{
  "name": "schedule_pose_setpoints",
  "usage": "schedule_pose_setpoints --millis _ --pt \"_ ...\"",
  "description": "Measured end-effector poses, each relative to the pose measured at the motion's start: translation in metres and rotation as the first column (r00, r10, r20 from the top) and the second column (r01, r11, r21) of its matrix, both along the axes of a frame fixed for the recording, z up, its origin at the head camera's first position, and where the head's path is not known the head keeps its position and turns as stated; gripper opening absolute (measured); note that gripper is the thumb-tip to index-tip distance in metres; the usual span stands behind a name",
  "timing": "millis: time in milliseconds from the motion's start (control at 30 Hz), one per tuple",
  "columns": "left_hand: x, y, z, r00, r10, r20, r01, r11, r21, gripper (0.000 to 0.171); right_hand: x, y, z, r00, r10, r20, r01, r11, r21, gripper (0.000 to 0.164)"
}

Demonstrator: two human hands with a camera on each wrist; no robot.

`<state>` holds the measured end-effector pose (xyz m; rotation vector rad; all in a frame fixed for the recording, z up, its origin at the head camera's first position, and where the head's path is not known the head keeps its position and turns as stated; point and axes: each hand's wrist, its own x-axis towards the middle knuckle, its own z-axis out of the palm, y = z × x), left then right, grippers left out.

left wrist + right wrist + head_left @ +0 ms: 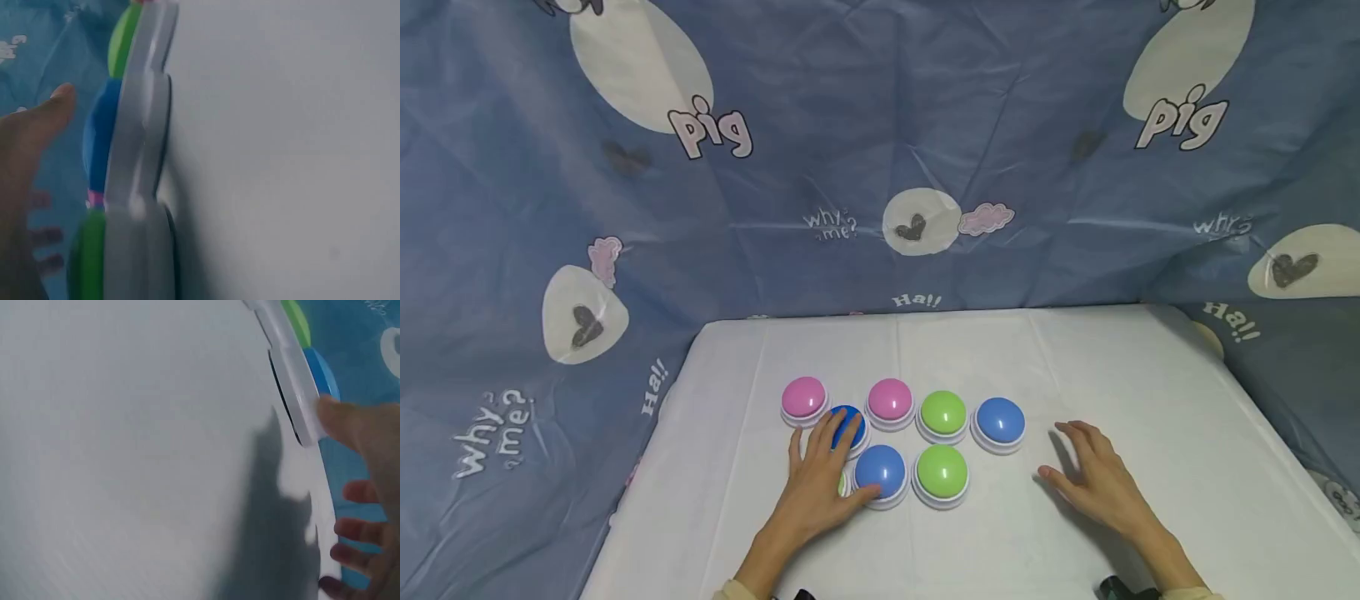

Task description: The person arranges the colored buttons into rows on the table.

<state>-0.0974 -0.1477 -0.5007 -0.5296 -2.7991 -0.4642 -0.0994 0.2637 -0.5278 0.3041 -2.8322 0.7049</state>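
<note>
My left hand (820, 487) is spread over the left end of a cluster of round push buttons with white bases. Its fingertips overlap a dark blue button (847, 423), and its thumb reaches across the lower edge of a lighter blue button (882, 468). A green button (842, 485) is mostly hidden beneath this hand; in the left wrist view a green dome (87, 262) shows beside the fingers. My right hand (1101, 483) hovers above the table, fingers loosely bent and holding nothing. It is nearest to the rightmost blue button (1000, 420).
Two pink buttons, one left (803, 397) and one central (890, 399), stand along the back. Two green buttons, one behind (943, 412) and one in front (942, 472), sit right of centre. A white cloth covers the table (1000, 542); blue printed fabric (820, 150) hangs around it.
</note>
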Motion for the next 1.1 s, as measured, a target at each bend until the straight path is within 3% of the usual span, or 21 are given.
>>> schedule_pose_setpoints --millis 200,300,433,600,900,1100 --pt "-0.001 0.024 0.003 0.98 -0.191 -0.062 0.195 0.977 0.081 0.069 0.01 -0.024 -0.005 0.999 -0.014 -0.029 0.012 0.995 -0.097 0.035" --pt "-0.006 0.032 0.007 0.961 -0.274 -0.025 0.275 0.959 0.069 0.059 0.016 -0.041 -0.006 0.998 0.065 -0.027 -0.068 0.985 -0.159 0.03" --pt "-0.015 0.039 0.014 0.938 -0.335 0.083 0.333 0.942 0.045 0.06 0.021 -0.064 -0.005 0.983 0.183 -0.016 -0.182 0.954 -0.239 0.038" --pt "-0.014 0.045 0.009 0.926 -0.333 0.178 0.34 0.94 -0.013 0.068 0.026 -0.085 -0.008 0.972 0.233 -0.009 -0.227 0.935 -0.272 0.054" --pt "-0.004 0.055 -0.007 0.962 -0.26 0.077 0.265 0.962 -0.064 0.072 0.025 -0.105 -0.016 0.968 0.233 -0.096 -0.25 0.94 -0.231 0.069" --pt "-0.004 0.06 -0.007 0.974 -0.204 0.094 0.213 0.972 -0.096 0.074 0.022 -0.113 -0.019 0.971 0.222 -0.09 -0.237 0.946 -0.22 0.068"
